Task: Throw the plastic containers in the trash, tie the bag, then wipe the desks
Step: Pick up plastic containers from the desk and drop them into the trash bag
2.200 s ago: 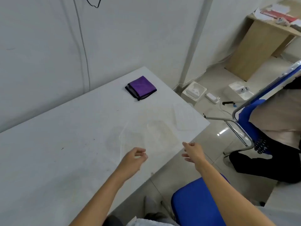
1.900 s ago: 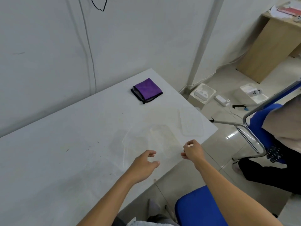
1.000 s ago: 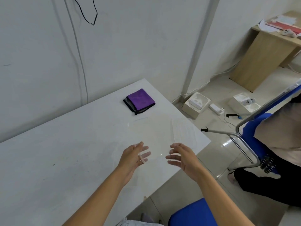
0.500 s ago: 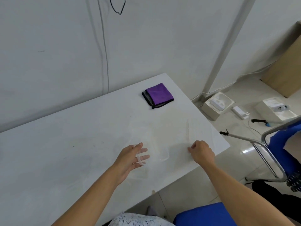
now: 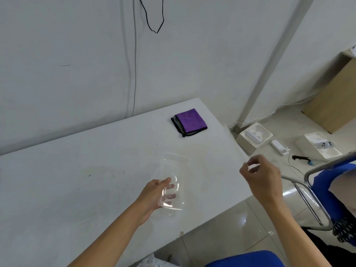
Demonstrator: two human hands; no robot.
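- Since half a second ago, the right hand (image 5: pixel 260 175) has lifted off the desk's near right corner and now hangs in the air past the edge, while the left hand (image 5: pixel 154 195) has raised its clear plastic container (image 5: pixel 174 182) a little off the surface.
- Head view, the task's thing: the clear plastic container is over the near right part of the white desk (image 5: pixel 77 180), its near end in the left hand and its far end pointing toward the purple cloth (image 5: pixel 189 121).
- Head view, left hand: thumb on top of the container, fingers beneath and visible through the plastic, so it is clamped on that near end.
- Head view, right hand: fingers curled with thumb and fingertips close together. I cannot tell whether they pinch anything clear.
- Handling, as a judgement: the container looks thin-walled and very light, springy rather than stiff, and smooth enough to slip. A hard squeeze would likely buckle or crack it. Hold the rim or a corner flange, thumb above and fingers below.
- Head view, surroundings: the purple cloth lies folded near the desk's far right corner, well apart from both hands. A blue chair (image 5: pixel 331 182) stands to the right.
- No trash bag is in sight.
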